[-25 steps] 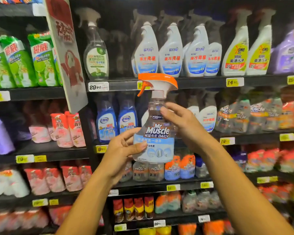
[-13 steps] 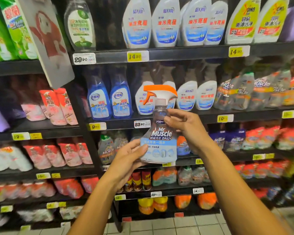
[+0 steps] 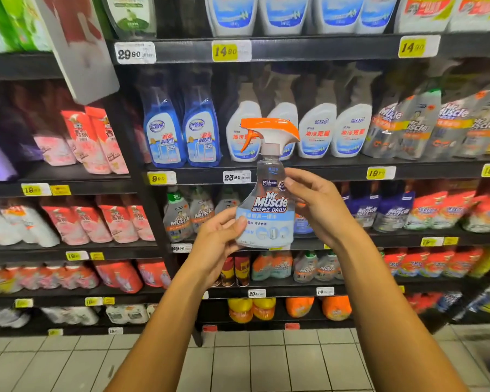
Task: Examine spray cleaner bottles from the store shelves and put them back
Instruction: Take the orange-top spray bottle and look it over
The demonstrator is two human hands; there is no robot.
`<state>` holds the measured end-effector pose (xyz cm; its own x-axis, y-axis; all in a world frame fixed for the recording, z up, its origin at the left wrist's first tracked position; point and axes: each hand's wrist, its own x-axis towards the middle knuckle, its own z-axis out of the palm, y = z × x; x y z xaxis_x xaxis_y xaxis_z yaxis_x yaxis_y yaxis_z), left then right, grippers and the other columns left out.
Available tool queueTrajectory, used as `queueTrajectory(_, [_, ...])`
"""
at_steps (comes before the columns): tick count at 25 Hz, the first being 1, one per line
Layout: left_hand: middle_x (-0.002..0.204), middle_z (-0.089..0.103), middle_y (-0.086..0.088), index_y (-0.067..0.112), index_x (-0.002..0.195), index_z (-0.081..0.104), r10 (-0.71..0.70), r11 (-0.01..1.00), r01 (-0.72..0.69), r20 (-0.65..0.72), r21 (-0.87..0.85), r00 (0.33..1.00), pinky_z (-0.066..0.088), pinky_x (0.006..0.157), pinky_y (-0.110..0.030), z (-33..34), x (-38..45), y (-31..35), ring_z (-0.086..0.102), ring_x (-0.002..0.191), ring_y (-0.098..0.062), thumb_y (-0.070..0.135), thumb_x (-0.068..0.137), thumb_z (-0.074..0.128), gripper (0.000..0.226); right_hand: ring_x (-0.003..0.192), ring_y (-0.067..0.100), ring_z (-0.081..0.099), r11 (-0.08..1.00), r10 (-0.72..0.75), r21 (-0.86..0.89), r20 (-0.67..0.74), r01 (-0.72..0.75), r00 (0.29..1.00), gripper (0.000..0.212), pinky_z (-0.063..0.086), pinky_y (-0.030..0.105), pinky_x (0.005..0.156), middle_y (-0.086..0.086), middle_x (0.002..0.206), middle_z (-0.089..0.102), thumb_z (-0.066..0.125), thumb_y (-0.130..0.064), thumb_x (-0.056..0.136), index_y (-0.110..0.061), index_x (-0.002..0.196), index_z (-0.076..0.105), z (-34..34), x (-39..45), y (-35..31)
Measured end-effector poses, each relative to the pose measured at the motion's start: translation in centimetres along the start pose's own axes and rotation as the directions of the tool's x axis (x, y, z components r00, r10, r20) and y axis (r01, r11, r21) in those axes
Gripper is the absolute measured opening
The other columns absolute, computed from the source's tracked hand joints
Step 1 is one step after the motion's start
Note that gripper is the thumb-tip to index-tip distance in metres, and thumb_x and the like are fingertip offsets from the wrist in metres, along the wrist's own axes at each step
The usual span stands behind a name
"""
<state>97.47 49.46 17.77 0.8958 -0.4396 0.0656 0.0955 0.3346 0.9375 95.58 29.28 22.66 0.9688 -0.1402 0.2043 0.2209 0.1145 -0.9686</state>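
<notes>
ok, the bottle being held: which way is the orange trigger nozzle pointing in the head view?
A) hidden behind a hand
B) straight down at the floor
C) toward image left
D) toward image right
C: on the Mr Muscle bottle, gripped low by the left hand and at the shoulder by the right hand, the orange trigger and nozzle tip sit on the image-left side.

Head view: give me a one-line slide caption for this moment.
Both hands, left and right, hold a clear Mr Muscle spray bottle upright before stocked store shelves.
</notes>
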Motion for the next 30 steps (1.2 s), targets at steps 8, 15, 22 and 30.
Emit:
queueTrajectory(8, [0.109,0.075,-0.009,0.012,0.111,0.066,-0.054,0.999,0.054,-0.039,-0.001,0.998,0.06,0.075,-0.028,0.2,-1.5,-1.6,0.071,0.101,-0.023,0.023,0.081,0.063,0.032,0.094,0.007,0.073,0.998,-0.021,-0.053,-0.006,0.02,1.0,0.024,0.056,0.019,0.074,-0.01,0.098,0.078,0.062,-0.007,0.094,-0.024,0.108,0.071,-0.2,-1.5,1.1])
queueTrajectory(15, [0.113,0.074,-0.008,0.015,0.117,0.065,-0.04,0.999,0.04,-0.039,-0.002,0.998,0.059,0.077,-0.028,1.0,-2.0,-1.6,0.07,0.106,-0.023,0.028,0.082,0.063,0.037,0.093,0.011,0.073,0.999,-0.01,-0.033,-0.051,0.009,0.999,0.02,0.055,0.019,0.069,-0.001,0.102,0.078,0.056,-0.018,0.1,-0.022,0.107,0.074,-0.8,-2.7,1.2])
queueTrajectory(22, [0.115,0.073,-0.008,0.016,0.119,0.064,-0.08,0.996,0.079,-0.019,-0.047,0.997,0.059,0.075,-0.029,1.5,-2.3,-1.7,0.069,0.108,-0.024,0.031,0.085,0.057,0.038,0.096,0.016,0.073,0.999,0.02,-0.049,-0.049,-0.022,0.999,0.027,0.057,0.026,0.073,0.003,0.104,0.077,0.061,-0.024,0.096,-0.015,0.121,0.068,-1.0,-4.1,1.1])
queueTrajectory(30, [0.119,0.071,-0.012,0.007,0.127,0.058,-0.113,0.99,0.11,-0.028,-0.086,0.993,0.059,0.076,-0.033,2.2,-2.5,-1.2,0.067,0.111,-0.028,0.029,0.087,0.053,0.046,0.084,0.014,0.075,0.997,-0.055,-0.049,-0.08,0.051,0.995,0.017,0.056,0.02,0.063,0.001,0.093,0.079,0.067,-0.015,0.091,-0.015,0.108,0.071,-0.5,-4.7,0.7])
